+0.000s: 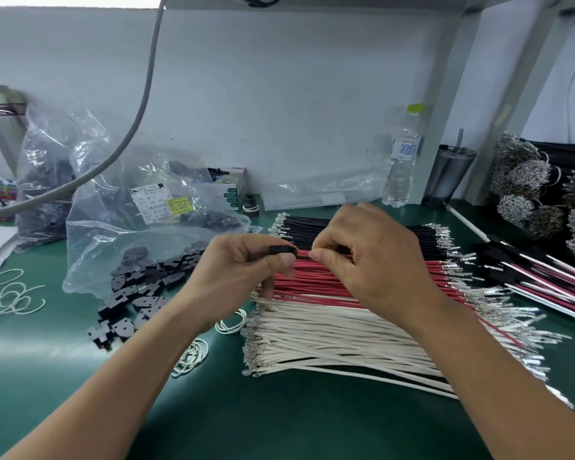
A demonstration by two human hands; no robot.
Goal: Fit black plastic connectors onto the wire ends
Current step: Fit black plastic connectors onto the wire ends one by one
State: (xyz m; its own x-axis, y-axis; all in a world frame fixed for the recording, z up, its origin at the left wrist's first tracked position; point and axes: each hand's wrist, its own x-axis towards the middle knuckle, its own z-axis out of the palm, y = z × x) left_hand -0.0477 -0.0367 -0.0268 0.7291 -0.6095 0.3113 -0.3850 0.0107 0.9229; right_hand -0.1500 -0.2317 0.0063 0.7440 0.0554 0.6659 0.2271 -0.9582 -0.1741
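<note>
The left hand [246, 263] pinches a black connector [282, 251] between thumb and fingers, held just above the red wires [316, 283]. The right hand [369, 250], close beside it, is closed on a red wire end [304, 254] that meets the connector. Black wires [304, 229] lie behind the red wires, white wires [329, 333] in front, and loose connectors [140, 293] spill from a clear bag [120, 207] to their left on the green mat [80, 376]

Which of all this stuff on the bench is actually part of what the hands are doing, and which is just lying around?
Part of the job:
left hand pinching a black connector
right hand holding a red wire
loose connectors
wire bundles

Just lying about:
water bottle
tumbler
rubber bands
</note>
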